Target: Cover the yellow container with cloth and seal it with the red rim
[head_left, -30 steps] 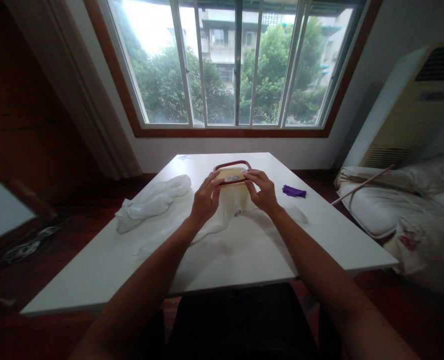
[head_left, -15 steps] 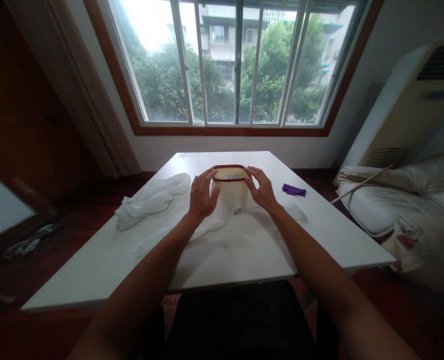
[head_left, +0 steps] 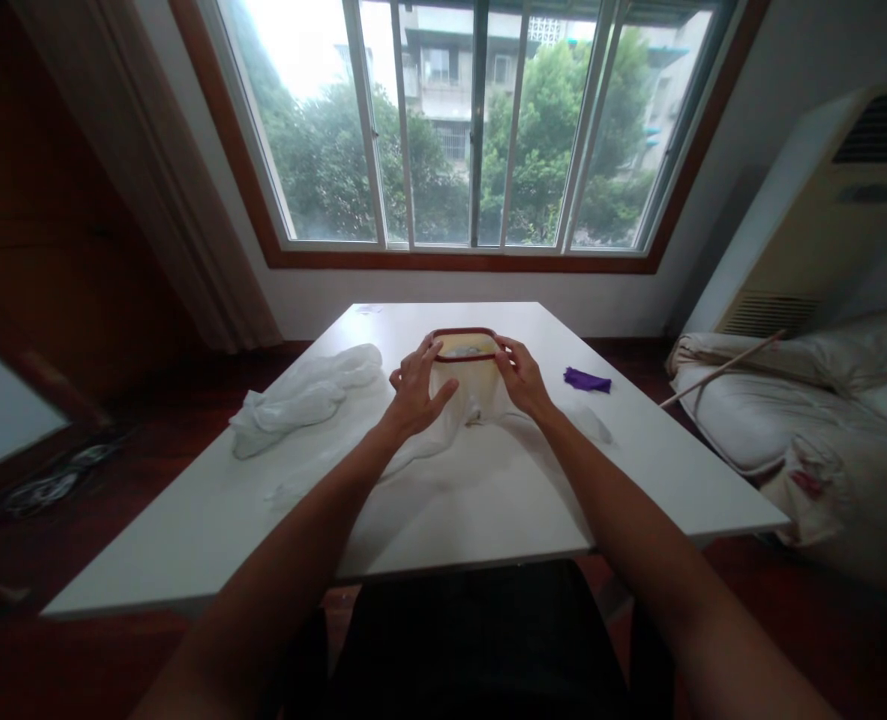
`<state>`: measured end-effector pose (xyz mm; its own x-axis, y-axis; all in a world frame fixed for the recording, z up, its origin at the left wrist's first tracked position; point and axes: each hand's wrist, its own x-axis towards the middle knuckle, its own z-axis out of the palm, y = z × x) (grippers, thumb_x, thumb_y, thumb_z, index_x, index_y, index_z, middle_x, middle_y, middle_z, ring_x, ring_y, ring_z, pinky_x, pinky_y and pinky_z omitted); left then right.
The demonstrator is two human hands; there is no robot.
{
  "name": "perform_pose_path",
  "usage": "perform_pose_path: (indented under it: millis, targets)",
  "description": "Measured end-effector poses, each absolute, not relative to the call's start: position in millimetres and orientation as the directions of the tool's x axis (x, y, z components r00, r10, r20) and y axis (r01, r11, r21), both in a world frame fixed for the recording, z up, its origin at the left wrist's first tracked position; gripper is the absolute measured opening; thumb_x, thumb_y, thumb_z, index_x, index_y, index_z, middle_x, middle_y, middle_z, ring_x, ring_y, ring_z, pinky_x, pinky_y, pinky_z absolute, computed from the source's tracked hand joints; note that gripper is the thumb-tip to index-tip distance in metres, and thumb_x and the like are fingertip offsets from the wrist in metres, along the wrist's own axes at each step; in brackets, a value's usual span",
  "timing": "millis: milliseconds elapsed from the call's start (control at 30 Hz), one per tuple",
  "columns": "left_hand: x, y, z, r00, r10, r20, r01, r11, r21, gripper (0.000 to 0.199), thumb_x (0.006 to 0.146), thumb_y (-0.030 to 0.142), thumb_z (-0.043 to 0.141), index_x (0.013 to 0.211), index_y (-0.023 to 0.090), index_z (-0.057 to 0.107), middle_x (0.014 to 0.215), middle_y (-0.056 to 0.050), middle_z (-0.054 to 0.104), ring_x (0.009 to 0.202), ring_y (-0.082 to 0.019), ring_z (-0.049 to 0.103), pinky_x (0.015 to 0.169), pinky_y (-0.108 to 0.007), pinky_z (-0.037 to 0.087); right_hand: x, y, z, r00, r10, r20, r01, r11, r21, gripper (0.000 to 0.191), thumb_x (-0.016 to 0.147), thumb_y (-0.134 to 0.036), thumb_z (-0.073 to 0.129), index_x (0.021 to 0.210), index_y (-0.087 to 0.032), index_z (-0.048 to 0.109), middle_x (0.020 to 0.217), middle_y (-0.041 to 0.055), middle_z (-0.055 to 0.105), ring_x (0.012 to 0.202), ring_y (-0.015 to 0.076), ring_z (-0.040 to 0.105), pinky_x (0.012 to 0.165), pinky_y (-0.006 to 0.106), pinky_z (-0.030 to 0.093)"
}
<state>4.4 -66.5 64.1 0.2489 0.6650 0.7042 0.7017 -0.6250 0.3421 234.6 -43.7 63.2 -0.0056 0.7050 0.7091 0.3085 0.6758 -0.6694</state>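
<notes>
A small waste bin (head_left: pixel 450 382) with a pale, yellowish body and a dark red rim stands on the white table, between my hands. White plastic film hangs around its lower part and trails to the left across the table. My left hand (head_left: pixel 415 388) has its fingertips at the left corner of the rim, with the thumb stretched apart from them. On the opposite side, my right hand (head_left: pixel 522 378) grips the rim's right edge between thumb and fingers. Something pale and crumpled shows inside the bin, too unclear to name.
A crumpled white plastic bag (head_left: pixel 308 395) lies on the left part of the table (head_left: pixel 675 480). Right of the bin is a purple bundle (head_left: pixel 587 380). A sofa (head_left: pixel 728 415) with a stick (head_left: pixel 720 370) leaning on it stands beyond the table's right edge.
The bin has shifted slightly to the right. My left hand has moved right along with it, its thumb now swung farther out. My right hand's fingers have closed in on the rim.
</notes>
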Motion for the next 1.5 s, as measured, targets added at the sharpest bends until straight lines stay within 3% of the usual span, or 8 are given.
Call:
perform_pose_path:
  millis: [433, 700, 833, 933, 1033, 1167, 1367, 1500]
  targets:
    - [10, -56, 65, 0.194, 0.533, 0.823, 0.564, -0.747, 0.351, 0.026, 0.097, 0.038, 0.05, 0.116, 0.02, 0.052, 0.139, -0.014, 0.051, 0.137, -0.024, 0.044, 0.113, -0.049, 0.038, 236, -37, 59, -0.02, 0.748, 0.664, 0.239, 0.648, -0.723, 0.044, 0.091, -0.062, 0.051, 0.113, -0.025, 0.062, 0.143, 0.0108, 0.053, 0.133, 0.0266, 0.049, 0.104, 0.047, 0.046]
    - [-2, -68, 76, 0.294, 0.492, 0.819, 0.54, -0.793, 0.282, 0.016, 0.095, 0.034, 0.054, 0.105, 0.022, 0.056, 0.128, -0.012, 0.057, 0.128, -0.024, 0.052, 0.107, -0.046, 0.045, 238, -52, 76, 0.034, 0.577, 0.816, 0.391, 0.744, -0.542, 0.04, 0.094, -0.057, 0.049, 0.084, -0.023, 0.066, 0.11, 0.0095, 0.062, 0.111, 0.0249, 0.057, 0.103, 0.046, 0.043]
    - [-5, -73, 85, 0.335, 0.458, 0.823, 0.523, -0.817, 0.242, 0.023, 0.09, 0.041, 0.062, 0.101, 0.022, 0.058, 0.118, -0.01, 0.062, 0.122, -0.025, 0.055, 0.105, -0.046, 0.046, 242, -57, 81, -0.071, 0.607, 0.791, 0.331, 0.763, -0.555, 0.041, 0.095, -0.057, 0.048, 0.101, -0.024, 0.07, 0.13, 0.0094, 0.06, 0.126, 0.0257, 0.052, 0.111, 0.046, 0.036]
    - [-2, -72, 87, 0.232, 0.484, 0.844, 0.473, -0.814, 0.337, 0.026, 0.091, 0.048, 0.057, 0.094, 0.022, 0.057, 0.107, -0.009, 0.064, 0.115, -0.025, 0.059, 0.102, -0.045, 0.047, 244, -54, 78, -0.179, 0.658, 0.732, 0.276, 0.748, -0.604, 0.047, 0.093, -0.062, 0.047, 0.117, -0.026, 0.067, 0.146, 0.0063, 0.051, 0.14, 0.0264, 0.04, 0.118, 0.047, 0.027]
    - [3, -67, 81, 0.172, 0.548, 0.819, 0.444, -0.785, 0.432, 0.029, 0.094, 0.049, 0.052, 0.103, 0.021, 0.057, 0.125, -0.011, 0.06, 0.127, -0.025, 0.052, 0.109, -0.047, 0.041, 244, -50, 74, -0.199, 0.681, 0.704, 0.259, 0.73, -0.633, 0.049, 0.092, -0.064, 0.046, 0.116, -0.027, 0.067, 0.151, 0.0043, 0.046, 0.144, 0.0269, 0.035, 0.12, 0.048, 0.024]
    - [7, -58, 69, 0.245, 0.646, 0.723, 0.388, -0.749, 0.538, 0.04, 0.097, 0.05, 0.044, 0.124, 0.021, 0.053, 0.151, -0.014, 0.04, 0.143, -0.027, 0.036, 0.114, -0.048, 0.036, 241, -46, 71, -0.191, 0.693, 0.695, 0.248, 0.719, -0.649, 0.046, 0.092, -0.061, 0.044, 0.112, -0.026, 0.067, 0.149, 0.0046, 0.048, 0.141, 0.0264, 0.039, 0.119, 0.047, 0.026]
    - [11, -49, 59, 0.221, 0.663, 0.715, 0.318, -0.742, 0.59, 0.041, 0.095, 0.055, 0.044, 0.118, 0.021, 0.052, 0.15, -0.015, 0.038, 0.143, -0.027, 0.036, 0.115, -0.047, 0.034, 238, -42, 66, -0.168, 0.692, 0.702, 0.187, 0.722, -0.667, 0.041, 0.091, -0.057, 0.045, 0.103, -0.024, 0.066, 0.143, 0.0055, 0.051, 0.138, 0.0259, 0.042, 0.118, 0.046, 0.03]
    - [13, -47, 55, 0.213, 0.674, 0.708, 0.274, -0.736, 0.619, 0.052, 0.093, 0.063, 0.043, 0.125, 0.022, 0.049, 0.154, -0.015, 0.034, 0.147, -0.027, 0.03, 0.119, -0.047, 0.029, 235, -40, 60, -0.144, 0.686, 0.714, 0.112, 0.728, -0.677, 0.047, 0.092, -0.06, 0.046, 0.117, -0.024, 0.062, 0.148, 0.0061, 0.047, 0.141, 0.0244, 0.039, 0.119, 0.044, 0.03]
